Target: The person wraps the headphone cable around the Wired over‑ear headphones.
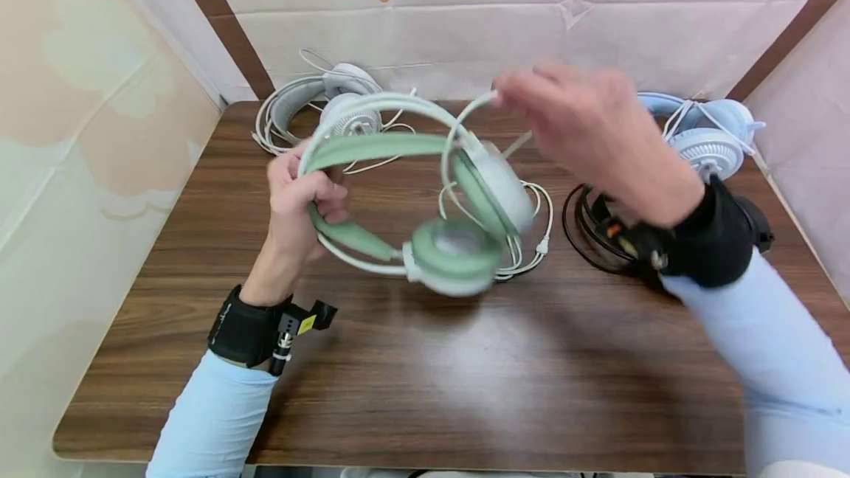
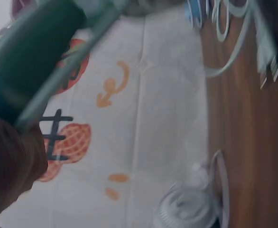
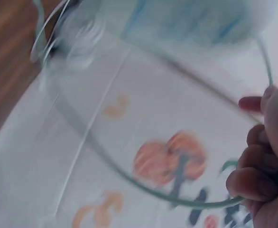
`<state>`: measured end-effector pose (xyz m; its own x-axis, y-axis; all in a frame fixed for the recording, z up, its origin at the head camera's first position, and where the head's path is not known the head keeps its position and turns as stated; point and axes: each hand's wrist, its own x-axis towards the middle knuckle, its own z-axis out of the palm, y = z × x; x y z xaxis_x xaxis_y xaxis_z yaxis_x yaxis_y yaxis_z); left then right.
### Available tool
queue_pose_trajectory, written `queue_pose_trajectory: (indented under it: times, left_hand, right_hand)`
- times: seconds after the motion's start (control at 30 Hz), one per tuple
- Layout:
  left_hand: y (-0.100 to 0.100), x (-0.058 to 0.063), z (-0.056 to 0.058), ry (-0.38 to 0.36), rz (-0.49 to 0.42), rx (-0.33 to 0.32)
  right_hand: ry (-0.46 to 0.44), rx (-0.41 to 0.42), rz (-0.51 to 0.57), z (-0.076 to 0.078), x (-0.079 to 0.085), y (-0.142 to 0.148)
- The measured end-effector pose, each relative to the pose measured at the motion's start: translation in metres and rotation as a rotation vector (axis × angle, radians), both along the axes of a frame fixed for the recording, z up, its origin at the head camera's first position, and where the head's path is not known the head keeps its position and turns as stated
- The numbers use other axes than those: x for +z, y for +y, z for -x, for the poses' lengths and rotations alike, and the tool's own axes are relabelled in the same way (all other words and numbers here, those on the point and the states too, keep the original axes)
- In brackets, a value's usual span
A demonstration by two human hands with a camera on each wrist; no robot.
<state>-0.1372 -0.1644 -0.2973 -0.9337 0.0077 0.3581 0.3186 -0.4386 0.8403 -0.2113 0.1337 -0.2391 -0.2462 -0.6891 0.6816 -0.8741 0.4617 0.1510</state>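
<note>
My left hand (image 1: 292, 198) grips a pair of pale green and white headphones (image 1: 378, 147) by the headband, raised over the table. Their two ear cups (image 1: 458, 253) point to the right, close to each other. Up at the right, my blurred right hand (image 1: 591, 131) holds the thin pale cable (image 1: 446, 161), which loops down past the cups. In the right wrist view, curled fingers (image 3: 253, 185) hold that cable (image 3: 200, 205) as it bows out in a wide arc. The left wrist view has the green headband pad (image 2: 34, 57) close up, above the left hand (image 2: 11, 166).
White-grey headphones (image 1: 355, 120) lie at the back left of the wooden table (image 1: 398, 389). Light blue headphones (image 1: 707, 150) are at the back right. A black cable (image 1: 584, 231) coils beneath my right forearm. Pale cable (image 1: 544, 220) with a connector lies mid-table. Printed cloth walls (image 1: 425, 35) enclose the table.
</note>
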Motion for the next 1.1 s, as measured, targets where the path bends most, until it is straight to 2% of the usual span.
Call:
queue_pose_trajectory:
  times: [0.07, 0.13, 0.2, 0.27, 0.33, 0.4, 0.5, 0.63, 0.7, 0.9, 1.0, 1.1]
  left_hand:
    - [-0.001, -0.007, -0.003, -0.065, -0.096, -0.171]
    - [-0.002, -0.013, -0.005, -0.119, -0.209, -0.289]
    - [-0.004, -0.016, -0.004, -0.175, -0.361, -0.34]
    - [-0.006, -0.017, -0.002, -0.223, -0.522, -0.365]
    - [-0.009, -0.018, 0.002, -0.27, -0.668, -0.372]
    - [-0.011, -0.017, 0.005, -0.297, -0.784, -0.376]
    - [-0.014, -0.017, 0.01, -0.321, -0.866, -0.342]
    - [-0.019, -0.013, 0.016, -0.329, -0.925, -0.25]
    - [-0.021, -0.012, 0.019, -0.33, -0.934, -0.205]
    - [-0.022, -0.008, 0.023, -0.343, -0.98, -0.155]
    - [-0.02, -0.004, 0.027, -0.332, -0.979, -0.121]
    - [-0.017, -0.001, 0.03, -0.319, -0.971, -0.096]
  right_hand:
    - [-0.035, -0.015, 0.005, 0.024, 0.001, 0.003]
    - [-0.132, -0.017, 0.026, 0.042, -0.006, 0.008]
    - [-0.273, -0.015, 0.055, 0.053, -0.023, 0.011]
    - [-0.403, -0.034, 0.068, 0.057, -0.043, 0.013]
    - [-0.501, -0.056, 0.054, 0.054, -0.063, 0.014]
    - [-0.544, -0.068, 0.032, 0.048, -0.08, 0.011]
    - [-0.531, -0.058, 0.015, 0.035, -0.098, 0.006]
    - [-0.43, -0.05, 0.031, 0.019, -0.109, -0.002]
    - [-0.373, -0.047, 0.044, 0.012, -0.11, -0.006]
    - [-0.162, -0.002, 0.031, -0.008, -0.108, -0.023]
    - [-0.108, 0.039, 0.022, -0.021, -0.106, -0.033]
    - [-0.091, 0.065, 0.027, -0.034, -0.1, -0.04]
